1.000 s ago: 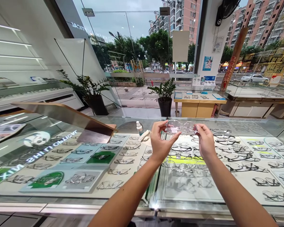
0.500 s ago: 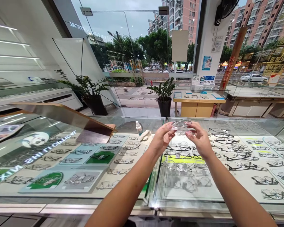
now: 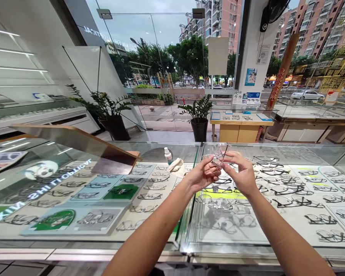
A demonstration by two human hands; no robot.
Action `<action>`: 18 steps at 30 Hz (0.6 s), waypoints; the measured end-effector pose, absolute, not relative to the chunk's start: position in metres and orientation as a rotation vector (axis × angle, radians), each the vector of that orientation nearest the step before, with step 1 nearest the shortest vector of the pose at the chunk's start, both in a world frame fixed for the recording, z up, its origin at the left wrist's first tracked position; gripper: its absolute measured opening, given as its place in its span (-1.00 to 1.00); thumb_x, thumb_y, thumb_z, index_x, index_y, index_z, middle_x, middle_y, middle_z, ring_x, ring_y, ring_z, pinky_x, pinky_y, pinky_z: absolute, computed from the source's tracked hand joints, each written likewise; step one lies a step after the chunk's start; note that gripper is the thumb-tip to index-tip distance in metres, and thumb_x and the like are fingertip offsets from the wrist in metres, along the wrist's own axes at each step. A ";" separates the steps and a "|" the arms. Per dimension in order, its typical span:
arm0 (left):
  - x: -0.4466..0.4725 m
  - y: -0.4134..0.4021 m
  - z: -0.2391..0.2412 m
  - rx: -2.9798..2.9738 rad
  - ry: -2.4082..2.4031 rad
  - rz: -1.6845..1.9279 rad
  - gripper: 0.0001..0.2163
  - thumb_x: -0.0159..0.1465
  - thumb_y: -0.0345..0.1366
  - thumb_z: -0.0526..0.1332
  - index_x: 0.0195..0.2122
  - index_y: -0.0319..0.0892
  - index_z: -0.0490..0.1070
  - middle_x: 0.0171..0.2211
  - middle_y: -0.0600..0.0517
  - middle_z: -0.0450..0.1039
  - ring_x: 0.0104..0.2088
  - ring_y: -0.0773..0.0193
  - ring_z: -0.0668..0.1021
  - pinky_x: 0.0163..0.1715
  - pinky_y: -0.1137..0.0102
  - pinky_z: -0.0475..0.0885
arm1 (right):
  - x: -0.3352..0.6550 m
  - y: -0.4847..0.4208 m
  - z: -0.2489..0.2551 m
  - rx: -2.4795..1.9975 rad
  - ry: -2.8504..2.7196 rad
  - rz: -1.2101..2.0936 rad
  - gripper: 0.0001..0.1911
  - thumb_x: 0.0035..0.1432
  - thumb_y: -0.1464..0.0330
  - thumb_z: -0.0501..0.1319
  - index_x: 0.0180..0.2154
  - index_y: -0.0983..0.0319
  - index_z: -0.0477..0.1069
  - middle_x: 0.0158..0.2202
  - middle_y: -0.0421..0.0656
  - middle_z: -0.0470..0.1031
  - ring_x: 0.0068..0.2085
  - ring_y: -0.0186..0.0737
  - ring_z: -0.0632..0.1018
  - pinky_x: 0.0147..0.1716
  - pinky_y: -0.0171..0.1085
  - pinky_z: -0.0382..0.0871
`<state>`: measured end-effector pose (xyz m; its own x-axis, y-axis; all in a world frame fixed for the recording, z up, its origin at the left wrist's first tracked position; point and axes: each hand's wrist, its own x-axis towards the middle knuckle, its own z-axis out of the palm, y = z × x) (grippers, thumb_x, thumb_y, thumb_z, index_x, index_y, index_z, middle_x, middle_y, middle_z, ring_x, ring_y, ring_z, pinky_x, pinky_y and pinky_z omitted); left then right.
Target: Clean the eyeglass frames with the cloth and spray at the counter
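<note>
glass counter (image 3: pixel 232 239), potted plants (image 3: pixel 199 128) beyond, left hand (image 3: pixel 205 173) and right hand (image 3: pixel 242 173) both pinching clear eyeglasses (image 3: pixel 224 152) above

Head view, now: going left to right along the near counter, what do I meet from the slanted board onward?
Slanted board → small white bottle → pale cloth → left hand → right hand, with glasses held between the hands.

Left hand (image 3: pixel 203 175): one
Right hand (image 3: pixel 242 171): one
Held glasses (image 3: pixel 219 151): one pair
Display glasses (image 3: pixel 320 219): dozens, overlapping, too crowded to count exactly
Bottle (image 3: pixel 168 156): one
Cloth (image 3: pixel 176 166): one
Potted plants (image 3: pixel 199 119): two
Slanted board (image 3: pixel 83 145): one
Panda picture (image 3: pixel 41 170): one
Wall fan (image 3: pixel 274 11): one
</note>
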<state>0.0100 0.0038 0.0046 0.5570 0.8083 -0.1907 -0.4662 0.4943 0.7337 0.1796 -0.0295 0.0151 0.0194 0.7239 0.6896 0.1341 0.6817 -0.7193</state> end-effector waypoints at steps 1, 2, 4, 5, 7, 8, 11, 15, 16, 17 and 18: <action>0.010 0.003 0.005 0.673 0.588 0.817 -0.60 0.15 0.04 0.47 -0.38 -0.23 0.48 -0.63 0.14 0.26 -0.52 0.38 0.45 -0.52 0.49 0.35 | 0.179 -0.029 0.015 -0.739 -1.504 0.529 -0.91 0.18 0.20 0.41 -0.28 0.02 0.69 -0.11 -0.11 0.70 0.04 0.01 0.60 0.14 0.08 0.39; 0.011 0.003 0.005 0.667 0.617 0.808 -0.60 0.17 0.04 0.46 -0.36 -0.24 0.49 -0.57 0.10 0.34 -0.50 0.38 0.47 -0.51 0.49 0.35 | 0.179 -0.029 0.014 -0.737 -1.499 0.527 -0.90 0.19 0.20 0.40 -0.29 0.04 0.69 -0.14 -0.10 0.71 0.03 0.00 0.60 0.14 0.07 0.40; 0.012 0.002 0.006 0.677 0.683 0.785 -0.58 0.19 0.06 0.44 -0.30 -0.26 0.50 -0.42 0.00 0.49 -0.45 0.36 0.53 -0.47 0.46 0.38 | 0.180 -0.028 0.012 -0.740 -1.489 0.521 -0.87 0.21 0.19 0.39 -0.30 0.07 0.67 -0.17 -0.10 0.70 0.01 -0.01 0.61 0.11 0.05 0.43; 0.013 0.002 0.007 0.696 0.711 0.776 -0.56 0.19 0.09 0.43 -0.29 -0.27 0.50 -0.36 -0.03 0.52 -0.43 0.34 0.55 -0.46 0.45 0.38 | 0.181 -0.027 0.011 -0.747 -1.481 0.514 -0.86 0.21 0.18 0.38 -0.30 0.08 0.67 -0.17 -0.09 0.70 0.00 -0.02 0.61 0.10 0.03 0.44; 0.013 0.003 0.009 0.736 0.758 0.797 -0.51 0.18 0.15 0.41 -0.27 -0.25 0.49 -0.30 -0.05 0.54 -0.42 0.33 0.56 -0.46 0.45 0.37 | 0.182 -0.026 0.011 -0.771 -1.454 0.499 -0.83 0.22 0.16 0.37 -0.30 0.10 0.66 -0.16 -0.08 0.69 0.00 -0.03 0.62 0.09 0.01 0.45; 0.013 0.004 0.009 0.744 0.783 0.831 -0.50 0.17 0.18 0.40 -0.27 -0.24 0.48 -0.30 -0.03 0.53 -0.43 0.34 0.55 -0.47 0.45 0.36 | 0.183 -0.025 0.011 -0.787 -1.439 0.492 -0.81 0.22 0.15 0.37 -0.30 0.10 0.65 -0.15 -0.08 0.69 0.00 -0.03 0.62 0.09 0.00 0.46; 0.010 0.010 0.011 0.698 0.860 0.987 -0.51 0.20 0.18 0.38 -0.23 -0.21 0.47 -0.38 0.05 0.48 -0.50 0.40 0.49 -0.51 0.47 0.32 | 0.186 -0.023 0.011 -0.823 -1.399 0.477 -0.78 0.21 0.12 0.38 -0.31 0.12 0.64 -0.15 -0.07 0.68 -0.02 -0.03 0.63 0.09 0.00 0.47; 0.001 0.021 0.010 0.622 0.879 1.158 -0.56 0.18 0.12 0.40 -0.24 -0.20 0.46 -0.45 0.12 0.41 -0.56 0.42 0.43 -0.53 0.46 0.29 | 0.188 -0.020 0.012 -0.825 -1.366 0.481 -0.77 0.19 0.12 0.39 -0.31 0.13 0.63 -0.16 -0.07 0.69 -0.03 -0.04 0.63 0.10 0.01 0.46; -0.002 0.024 0.009 0.613 0.873 1.188 -0.56 0.16 0.11 0.41 -0.26 -0.19 0.45 -0.46 0.13 0.40 -0.56 0.43 0.42 -0.54 0.46 0.28 | 0.188 -0.019 0.011 -0.826 -1.360 0.482 -0.77 0.19 0.12 0.39 -0.31 0.14 0.63 -0.16 -0.06 0.68 -0.03 -0.04 0.63 0.10 0.01 0.46; -0.004 0.026 0.009 0.606 0.868 1.214 -0.57 0.13 0.09 0.42 -0.27 -0.19 0.44 -0.47 0.13 0.39 -0.57 0.43 0.41 -0.54 0.46 0.27 | 0.188 -0.018 0.011 -0.829 -1.358 0.482 -0.77 0.20 0.12 0.39 -0.31 0.14 0.63 -0.16 -0.06 0.68 -0.04 -0.04 0.63 0.10 0.01 0.46; -0.006 0.028 0.008 0.599 0.867 1.237 -0.58 0.12 0.08 0.43 -0.29 -0.19 0.44 -0.48 0.14 0.39 -0.57 0.43 0.40 -0.54 0.46 0.26 | 0.189 -0.017 0.010 -0.835 -1.362 0.477 -0.77 0.20 0.12 0.38 -0.31 0.15 0.62 -0.17 -0.06 0.67 -0.04 -0.05 0.63 0.09 0.00 0.46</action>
